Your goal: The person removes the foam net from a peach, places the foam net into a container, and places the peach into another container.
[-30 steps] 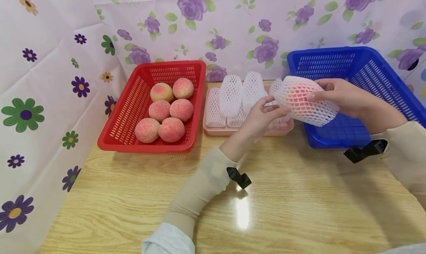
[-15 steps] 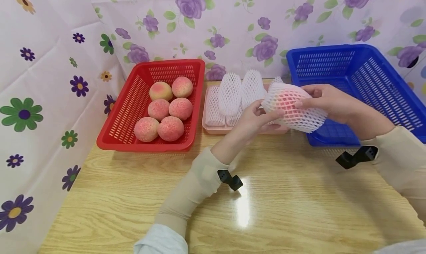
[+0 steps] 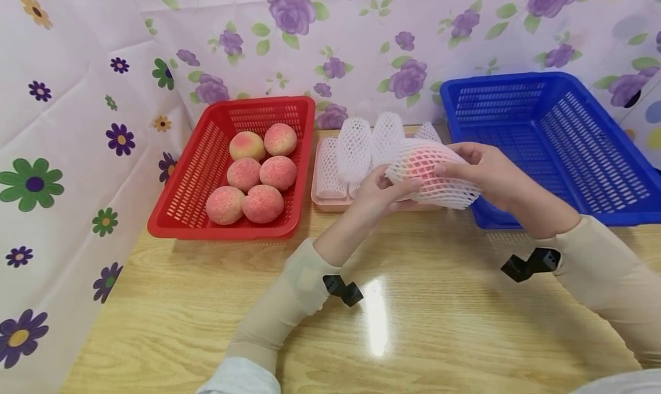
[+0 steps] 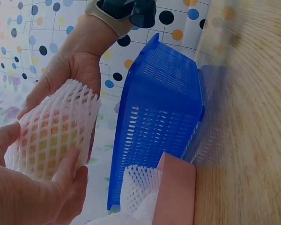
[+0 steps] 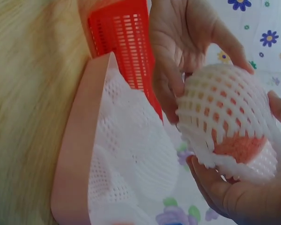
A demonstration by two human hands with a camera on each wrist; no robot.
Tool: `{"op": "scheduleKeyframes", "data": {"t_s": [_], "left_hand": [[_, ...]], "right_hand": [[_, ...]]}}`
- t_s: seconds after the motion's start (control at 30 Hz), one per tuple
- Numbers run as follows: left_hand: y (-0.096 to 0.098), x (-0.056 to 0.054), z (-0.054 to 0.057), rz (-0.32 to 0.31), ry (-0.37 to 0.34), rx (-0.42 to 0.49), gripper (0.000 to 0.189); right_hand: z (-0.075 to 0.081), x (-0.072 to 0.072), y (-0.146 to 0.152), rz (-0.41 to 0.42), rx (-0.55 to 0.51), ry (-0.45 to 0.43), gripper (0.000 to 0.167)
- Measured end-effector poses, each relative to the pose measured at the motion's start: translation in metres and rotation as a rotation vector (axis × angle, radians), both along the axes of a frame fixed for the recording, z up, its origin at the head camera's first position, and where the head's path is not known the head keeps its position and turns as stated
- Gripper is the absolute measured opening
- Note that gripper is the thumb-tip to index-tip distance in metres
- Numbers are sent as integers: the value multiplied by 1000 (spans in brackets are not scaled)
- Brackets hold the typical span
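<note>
Both hands hold a peach [image 5: 241, 146] wrapped in a white foam net sleeve [image 3: 439, 176], up above the front of the pink tray. My left hand [image 3: 379, 190] grips the sleeve's left end with thumb and fingers. At the other end my right hand [image 3: 482, 173] grips it, thumb on the near side over the peach. The right wrist view shows the peach's pink skin bare at the sleeve's open end, while the net covers the rest. More foam net sleeves [image 3: 355, 150] lie in the pink tray [image 3: 330, 206] behind the hands.
On the left stands a red basket [image 3: 222, 232] with several unwrapped peaches [image 3: 263, 203] in it. A blue basket [image 3: 521, 78] is at the right, beside the tray. Flowered cloth [image 3: 289, 67] hangs behind the wooden table [image 3: 413, 325].
Both hands have moved left and slightly down with the sleeved peach, away from the blue basket. Their hold on it looks much the same.
</note>
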State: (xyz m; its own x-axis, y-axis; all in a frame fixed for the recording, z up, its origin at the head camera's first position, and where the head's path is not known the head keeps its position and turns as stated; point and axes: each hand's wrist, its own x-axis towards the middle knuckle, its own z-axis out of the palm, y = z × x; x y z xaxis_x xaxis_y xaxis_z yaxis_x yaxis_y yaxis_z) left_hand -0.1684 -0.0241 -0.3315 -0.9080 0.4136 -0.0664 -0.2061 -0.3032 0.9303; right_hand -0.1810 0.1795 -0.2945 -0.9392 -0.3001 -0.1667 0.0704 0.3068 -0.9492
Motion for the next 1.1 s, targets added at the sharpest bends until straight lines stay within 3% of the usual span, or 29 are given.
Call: {"op": "scheduleKeyframes", "data": {"t_s": [0.17, 0.27, 0.4, 0.6, 0.83, 1.1], "left_hand": [[-4, 4, -3, 34, -17, 27, 42], [-7, 5, -6, 62, -21, 39, 45], [-9, 6, -8, 111, -19, 20, 47], [-14, 7, -10, 142, -7, -4, 47], [-16, 6, -15, 115, 38, 3, 46], [-17, 7, -17, 121, 23, -11, 49]], "right_hand": [[-7, 7, -10, -64, -93, -5, 40], [-12, 9, -15, -99, -209, -39, 35], [-18, 9, -20, -103, -307, -59, 32], [-26, 10, -23, -60, -314, -42, 54], [-31, 12, -25, -9, -376, -13, 49], [-35, 14, -28, -13, -468, -59, 54]]}}
